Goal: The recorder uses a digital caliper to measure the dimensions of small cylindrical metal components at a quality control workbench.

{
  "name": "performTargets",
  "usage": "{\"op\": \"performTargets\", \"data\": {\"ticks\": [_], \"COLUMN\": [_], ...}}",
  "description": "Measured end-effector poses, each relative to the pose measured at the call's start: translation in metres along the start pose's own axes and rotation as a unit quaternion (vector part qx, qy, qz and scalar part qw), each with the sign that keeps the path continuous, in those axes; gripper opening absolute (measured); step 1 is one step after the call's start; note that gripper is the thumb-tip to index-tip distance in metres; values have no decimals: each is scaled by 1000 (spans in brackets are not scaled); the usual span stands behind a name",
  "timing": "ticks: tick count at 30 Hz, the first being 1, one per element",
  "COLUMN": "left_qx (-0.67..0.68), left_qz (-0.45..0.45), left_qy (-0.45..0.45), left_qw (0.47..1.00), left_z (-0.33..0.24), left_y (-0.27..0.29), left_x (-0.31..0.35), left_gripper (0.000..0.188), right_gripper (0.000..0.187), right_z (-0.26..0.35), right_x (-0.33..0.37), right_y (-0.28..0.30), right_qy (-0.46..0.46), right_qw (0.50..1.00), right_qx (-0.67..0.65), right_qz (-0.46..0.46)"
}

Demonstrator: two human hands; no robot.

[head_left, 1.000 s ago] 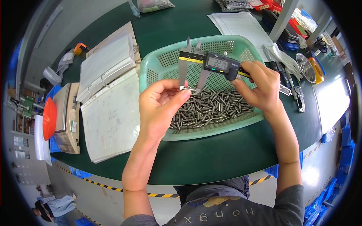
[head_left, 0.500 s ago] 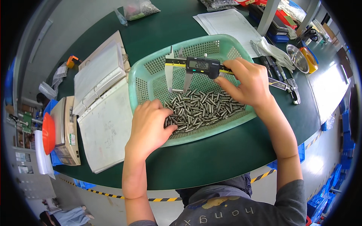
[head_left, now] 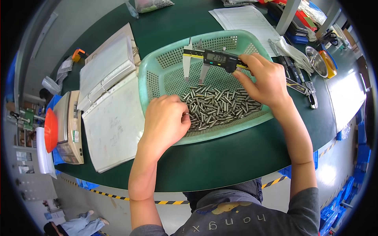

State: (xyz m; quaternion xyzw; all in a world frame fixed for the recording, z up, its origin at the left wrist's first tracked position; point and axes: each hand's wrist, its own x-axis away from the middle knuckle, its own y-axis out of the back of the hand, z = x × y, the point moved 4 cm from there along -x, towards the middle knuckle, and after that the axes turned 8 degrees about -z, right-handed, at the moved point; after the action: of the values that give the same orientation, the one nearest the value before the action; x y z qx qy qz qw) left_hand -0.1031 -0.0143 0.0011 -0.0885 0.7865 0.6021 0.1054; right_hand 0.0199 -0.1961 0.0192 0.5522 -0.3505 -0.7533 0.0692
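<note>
My right hand (head_left: pixel 264 78) is closed around the right end of a black digital caliper (head_left: pixel 215 59), held over a light green perforated plastic basket (head_left: pixel 232 133). The caliper's jaws point down, apart, and no pin shows between them. Inside the basket lies a heap of small shiny metal pins (head_left: pixel 222 106). At the heap's left side, over the basket's near left rim, is my left hand (head_left: pixel 166 120). Its fingers are curled and the thumb is pressed to the forefinger; whatever they may hold is hidden.
Left of the basket lies an open ring binder (head_left: pixel 112 129), with a weighing scale (head_left: pixel 71 129) and its red-orange pan (head_left: pixel 50 129) beyond. To the right are more calipers (head_left: pixel 311 94), white gloves (head_left: pixel 293 55) and a metal bowl (head_left: pixel 316 61). Paper sheets (head_left: pixel 246 21) lie behind the basket.
The fingers of my left hand have drawn together at the pins. The caliper's jaws have parted slightly, and its display reading differs. The basket and table sit a little higher in view.
</note>
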Motion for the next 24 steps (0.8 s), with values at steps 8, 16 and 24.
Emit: {"op": "performTargets", "data": {"ticks": [8, 16, 24], "left_qx": [314, 534, 547], "left_qz": [-181, -232, -226], "left_qy": [57, 79, 77], "left_qw": [930, 809, 803], "left_z": [-2, 3, 2], "left_y": [18, 14, 13], "left_x": [-7, -4, -4], "left_gripper": [11, 8, 9], "right_gripper": [34, 36, 35], "right_z": [4, 6, 6], "right_x": [-5, -4, -4], "right_y": [12, 16, 15], "right_qy": [52, 82, 82], "right_qw": [995, 987, 988], "right_qx": [-27, -72, -72], "right_qz": [-85, -121, -107]}}
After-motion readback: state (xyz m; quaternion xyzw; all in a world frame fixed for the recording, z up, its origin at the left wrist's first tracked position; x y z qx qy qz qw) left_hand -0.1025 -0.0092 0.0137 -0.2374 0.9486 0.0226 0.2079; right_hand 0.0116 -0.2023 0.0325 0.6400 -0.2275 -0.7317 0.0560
